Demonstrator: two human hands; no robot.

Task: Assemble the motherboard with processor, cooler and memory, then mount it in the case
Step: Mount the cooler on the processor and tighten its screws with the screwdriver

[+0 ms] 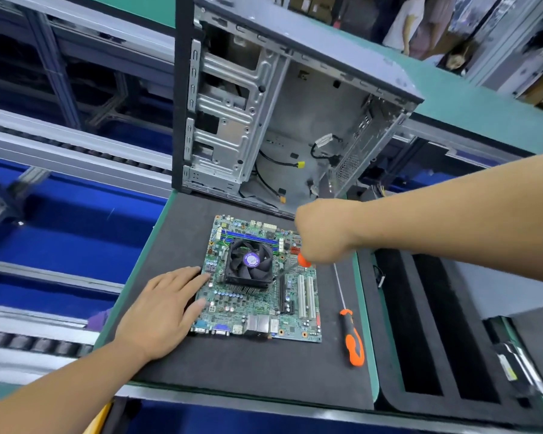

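right hand (323,234) gripping screwdriver (303,260) at CPU cooler (248,264) corner | left hand (166,303) flat on motherboard (298,327) | risk: tip slips, gouges traces

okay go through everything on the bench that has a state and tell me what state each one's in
Motherboard: flat on the mat, outside the case.
Cooler: seated on the motherboard.
Memory slots: look empty.
Case: side open, no board inside.
Left hand: flat, pressing the board's edge.
Right hand: gripping a screwdriver at the cooler.
Spare screwdriver: lying unused.
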